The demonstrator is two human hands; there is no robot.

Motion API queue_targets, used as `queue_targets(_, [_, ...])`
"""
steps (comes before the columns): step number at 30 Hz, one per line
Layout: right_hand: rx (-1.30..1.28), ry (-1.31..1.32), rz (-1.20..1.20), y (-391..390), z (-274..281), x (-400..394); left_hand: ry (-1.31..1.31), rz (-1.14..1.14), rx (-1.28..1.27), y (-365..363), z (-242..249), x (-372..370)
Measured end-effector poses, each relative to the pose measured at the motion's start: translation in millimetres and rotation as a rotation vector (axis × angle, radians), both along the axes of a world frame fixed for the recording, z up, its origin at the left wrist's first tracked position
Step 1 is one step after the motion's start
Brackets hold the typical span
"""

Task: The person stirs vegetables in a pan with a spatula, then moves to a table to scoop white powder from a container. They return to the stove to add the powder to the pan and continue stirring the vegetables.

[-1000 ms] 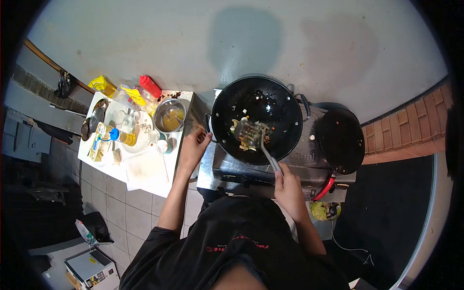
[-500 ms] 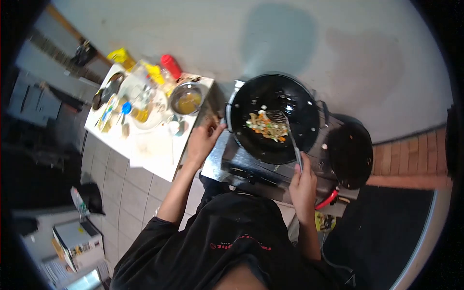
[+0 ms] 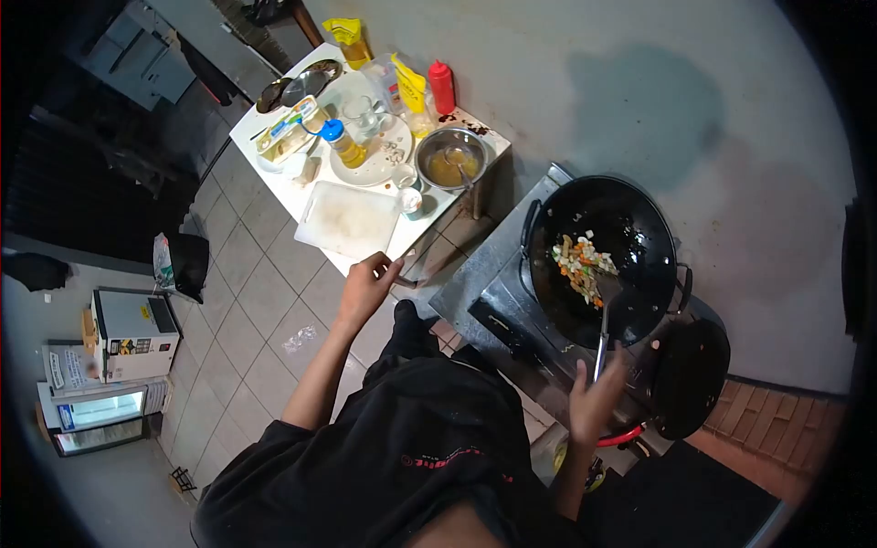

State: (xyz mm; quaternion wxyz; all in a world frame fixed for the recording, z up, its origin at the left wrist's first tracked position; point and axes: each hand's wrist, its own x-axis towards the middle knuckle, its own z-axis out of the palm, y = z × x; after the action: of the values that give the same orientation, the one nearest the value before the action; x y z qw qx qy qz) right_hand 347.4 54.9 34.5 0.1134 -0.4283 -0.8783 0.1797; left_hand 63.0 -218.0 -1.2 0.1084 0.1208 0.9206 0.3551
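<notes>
A black wok [image 3: 644, 315] sits on the stove, with diced vegetables [image 3: 581, 265] in orange, white and green gathered toward its left side. The slotted spatula [image 3: 603, 342] rests in the wok, its metal handle sticking out over the near rim. My right hand [image 3: 598, 397] is beside that handle, slightly blurred, its fingers spread and apparently off it. Near the front corner of the white table, my left hand [image 3: 367, 290] hangs with loosely bent fingers and nothing visible in them. Just beyond it lies a white cutting board [image 3: 347, 219].
On the table stand a steel bowl [image 3: 451, 157] with yellow liquid and a spoon, a red squeeze bottle [image 3: 441, 88], a blue-capped oil bottle [image 3: 343, 144] and a plate [image 3: 370, 171]. A black pan [image 3: 692, 379] with a red handle sits right of the wok.
The view has swung left, bringing the table and floor further in. My right hand has let go of the spatula, which stays in the wok. My left hand has moved from the wok's side toward the table corner.
</notes>
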Motion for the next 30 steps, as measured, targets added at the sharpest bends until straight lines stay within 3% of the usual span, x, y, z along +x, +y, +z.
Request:
queue_targets(1, [0.147, 0.014, 0.029, -3, 8, -3, 0.002, 0.010, 0.001, -11, -3, -7])
queue_targets(3, [0.163, 0.081, 0.030, -19, 38, -14, -0.001, 0.093, 0.010, -33, -6, -23])
queue_targets(5, [-0.324, 0.272, 0.201, -45, 67, -35, 0.053, 0.130, 0.049, -61, -19, -49])
queue_targets(8, [-0.876, 0.325, 0.799, -76, 56, -81, 0.097, 0.243, 0.113, -104, -33, -98])
queue_targets(11, [-0.866, 0.066, 1.189, -133, -1, -104, 0.074, 0.341, 0.140, -148, -33, -157])
queue_targets(12, [-0.863, 0.070, 1.189, -147, -4, -114, 0.079, 0.339, 0.141, -164, -38, -181])
queue_targets(15, [-0.642, -0.251, 0.978, -177, -18, -141, 0.082, 0.371, 0.265, -198, -63, -264])
queue_targets(17, [-0.417, -0.261, 0.864, -192, -22, -161, -0.233, 0.539, 0.561, -209, -81, -322])
queue_targets(20, [-0.619, -0.047, 0.566, -228, -30, -197, -0.059, 0.438, 0.437, -230, -141, -407])
queue_targets(23, [-0.757, 0.014, 0.480, -271, -16, -246, -0.087, 0.468, 0.394, -226, -177, -455])
queue_targets(27, [-0.874, 0.074, 0.499, -321, -36, -292, -0.165, 0.499, 0.319, -212, -215, -495])
queue_targets(29, [-0.829, 0.082, 0.589, -336, -53, -323, -0.241, 0.527, 0.396, -211, -228, -503])
queue_targets(30, [-0.786, 0.101, 0.684, -342, -63, -340, -0.257, 0.499, 0.575, -211, -236, -505])
